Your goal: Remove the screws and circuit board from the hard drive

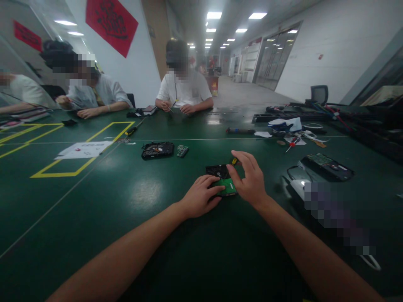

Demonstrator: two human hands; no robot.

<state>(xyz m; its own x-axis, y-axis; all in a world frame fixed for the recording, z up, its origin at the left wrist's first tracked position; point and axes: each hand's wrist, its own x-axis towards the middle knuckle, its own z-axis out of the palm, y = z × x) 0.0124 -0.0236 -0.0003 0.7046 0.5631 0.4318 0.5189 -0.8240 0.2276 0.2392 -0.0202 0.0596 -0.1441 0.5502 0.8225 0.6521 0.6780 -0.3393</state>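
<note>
A hard drive (217, 170) lies on the green table in front of me, its black casing at the far side and its green circuit board (229, 188) facing up at the near side. My left hand (201, 196) grips the drive from the left, fingers over the board. On the right, my right hand (248, 176) is closed around a small screwdriver (233, 160), whose black-and-yellow handle end shows between thumb and fingers. The screwdriver's tip is hidden, so I cannot tell whether it touches the drive.
Another opened drive (157, 150) and a small circuit board (182, 151) lie beyond my left hand. To the right are a black device with a board (329, 166) and a blurred-out pouch-like item (336, 214). A screwdriver (134, 128) lies farther left. Several people sit opposite.
</note>
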